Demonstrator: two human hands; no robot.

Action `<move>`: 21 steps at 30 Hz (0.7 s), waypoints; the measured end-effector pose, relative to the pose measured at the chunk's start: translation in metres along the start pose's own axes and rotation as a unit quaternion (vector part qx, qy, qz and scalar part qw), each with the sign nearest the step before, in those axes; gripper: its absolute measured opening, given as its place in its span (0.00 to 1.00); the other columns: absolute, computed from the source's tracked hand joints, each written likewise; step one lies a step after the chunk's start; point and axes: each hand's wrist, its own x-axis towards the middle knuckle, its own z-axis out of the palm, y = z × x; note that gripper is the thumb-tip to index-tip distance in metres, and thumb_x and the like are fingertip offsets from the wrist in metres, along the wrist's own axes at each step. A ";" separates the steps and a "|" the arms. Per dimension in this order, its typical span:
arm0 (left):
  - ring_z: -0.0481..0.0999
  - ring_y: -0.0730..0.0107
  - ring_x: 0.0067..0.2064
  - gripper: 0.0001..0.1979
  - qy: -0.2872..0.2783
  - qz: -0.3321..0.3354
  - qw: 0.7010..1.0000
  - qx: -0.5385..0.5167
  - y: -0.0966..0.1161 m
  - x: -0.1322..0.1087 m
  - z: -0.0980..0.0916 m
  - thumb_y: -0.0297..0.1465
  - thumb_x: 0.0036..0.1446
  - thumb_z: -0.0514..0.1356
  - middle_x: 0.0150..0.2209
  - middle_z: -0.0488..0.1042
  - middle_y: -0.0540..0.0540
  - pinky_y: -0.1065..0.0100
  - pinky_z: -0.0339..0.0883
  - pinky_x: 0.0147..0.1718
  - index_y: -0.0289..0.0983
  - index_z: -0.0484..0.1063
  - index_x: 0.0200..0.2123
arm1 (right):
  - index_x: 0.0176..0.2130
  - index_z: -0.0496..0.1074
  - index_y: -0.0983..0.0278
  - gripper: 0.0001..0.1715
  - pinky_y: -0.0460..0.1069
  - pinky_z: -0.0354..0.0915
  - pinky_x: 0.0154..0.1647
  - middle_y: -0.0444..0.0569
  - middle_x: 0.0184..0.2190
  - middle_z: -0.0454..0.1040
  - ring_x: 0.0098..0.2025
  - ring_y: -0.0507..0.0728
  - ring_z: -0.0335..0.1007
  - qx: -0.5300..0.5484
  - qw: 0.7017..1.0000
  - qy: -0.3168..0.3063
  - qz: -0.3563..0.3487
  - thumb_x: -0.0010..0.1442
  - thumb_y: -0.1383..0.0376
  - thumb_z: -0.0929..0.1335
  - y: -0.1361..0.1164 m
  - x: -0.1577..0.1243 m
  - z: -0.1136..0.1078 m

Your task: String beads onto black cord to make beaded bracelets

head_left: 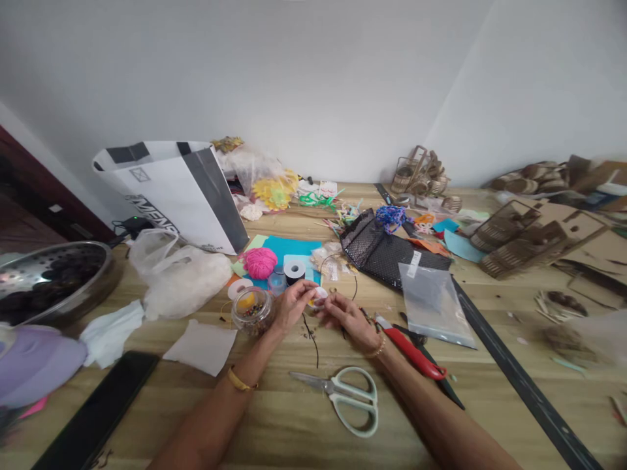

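Flanking a small, round, white-and-yellow object (320, 294), with left hand (294, 302) just left and right hand (347, 317) just right, both near, fingertips bunched; cannot tell whether clamped on it.

Between the left hand (296, 300) and the right hand (345, 314), a small round white thing (320, 294) is partly covered, and whatever else the fingertips may pinch is too small to tell. Both forearms (206, 411) leave by the bottom edge, which also crops the black slab (98, 408) and the dark strip (509, 372). The left edge cuts off the metal bowl (105, 258), its dark contents (63, 284) unclear, and a purple object (42, 362). The knotted-looking plastic bag (189, 284) hides its contents; the far-right clear bag (600, 339) is blurred.
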 end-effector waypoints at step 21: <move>0.72 0.62 0.52 0.12 -0.078 0.054 0.993 0.075 -0.009 0.000 0.000 0.25 0.54 0.53 0.46 0.77 0.44 0.62 0.63 0.54 0.37 0.75 0.39 | 0.33 0.63 0.62 0.17 0.43 0.54 0.19 0.41 0.21 0.69 0.20 0.48 0.58 -0.171 0.982 0.068 -0.032 0.60 0.51 0.65 0.003 -0.002 -0.002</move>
